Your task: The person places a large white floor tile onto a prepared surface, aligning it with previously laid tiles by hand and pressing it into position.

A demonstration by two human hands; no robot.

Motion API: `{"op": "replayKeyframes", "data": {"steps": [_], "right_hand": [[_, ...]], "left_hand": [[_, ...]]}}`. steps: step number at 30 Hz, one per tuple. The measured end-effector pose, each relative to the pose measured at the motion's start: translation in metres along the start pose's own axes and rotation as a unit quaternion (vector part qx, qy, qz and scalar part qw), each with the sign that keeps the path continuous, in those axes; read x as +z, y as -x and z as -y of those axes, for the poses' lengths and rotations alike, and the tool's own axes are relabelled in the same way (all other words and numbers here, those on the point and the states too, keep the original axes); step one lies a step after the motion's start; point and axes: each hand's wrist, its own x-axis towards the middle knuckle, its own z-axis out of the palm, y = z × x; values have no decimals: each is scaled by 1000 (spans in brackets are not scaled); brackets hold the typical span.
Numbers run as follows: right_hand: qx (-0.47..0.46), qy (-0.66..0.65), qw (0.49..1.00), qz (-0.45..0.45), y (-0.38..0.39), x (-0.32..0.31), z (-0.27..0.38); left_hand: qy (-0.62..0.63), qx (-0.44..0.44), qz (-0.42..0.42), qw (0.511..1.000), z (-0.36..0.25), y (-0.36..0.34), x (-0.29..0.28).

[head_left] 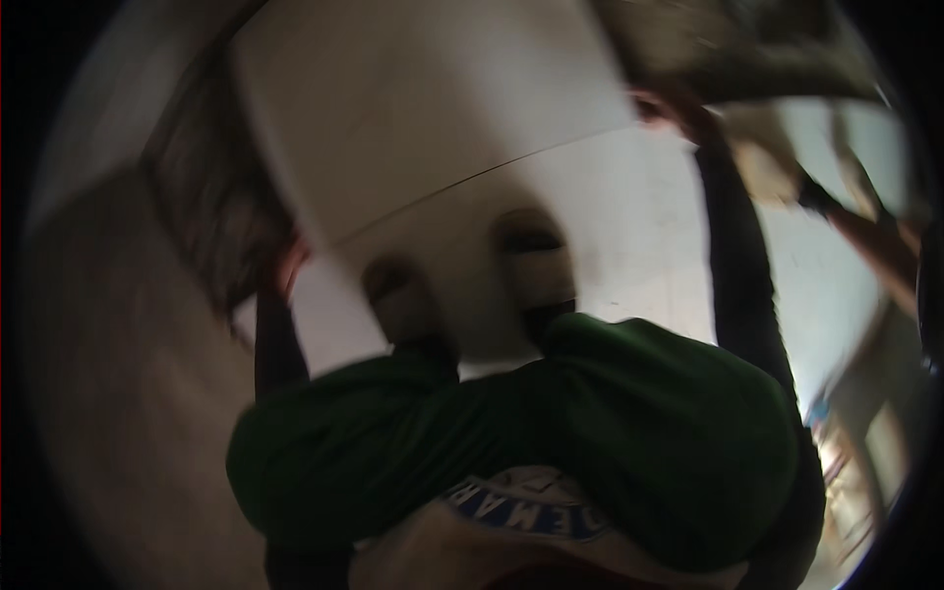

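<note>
A large pale flat slab, like a floor tile (423, 98), fills the upper middle, its near edge a thin dark line in front of my shoes. My left hand (288, 265) is at its near left corner, fingers bent at the edge and blurred. At the near right corner my right hand (659, 106) has its fingers curled on the slab's edge. Both arms reach forward in dark sleeves, outside my knees. I crouch in green trousers (678, 423), both shoes (531, 251) on the pale tiled floor (639, 216).
Rough, dark ground (211, 187) lies along the slab's left side. More rough brownish ground (747, 54) shows beyond the right hand. At the right, another person's limb (880, 256) reaches in. Blurred objects and bright light (841, 462) are at the lower right.
</note>
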Motion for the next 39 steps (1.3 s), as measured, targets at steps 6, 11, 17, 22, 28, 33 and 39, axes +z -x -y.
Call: {"op": "replayKeyframes", "data": {"steps": [6,11,17,22,28,33,39], "right_hand": [[81,22,996,-36,-3,20,24],[109,43,992,-44,-1,27,39],[119,45,990,-53,-3,27,37],[119,50,990,-63,0,33,40],[115,46,991,-40,2,35,43],[121,38,991,-50,-1,30,38],[129,27,991,-36,-4,25,36]], "left_hand": [[5,25,125,992,-4,16,-3],[2,78,214,974,-28,33,5],[-32,84,159,983,-32,42,10],[-85,131,170,973,-25,38,8],[-116,157,142,970,-17,31,5],[-133,158,137,969,-12,21,4],[-144,168,127,967,-4,11,1]]}}
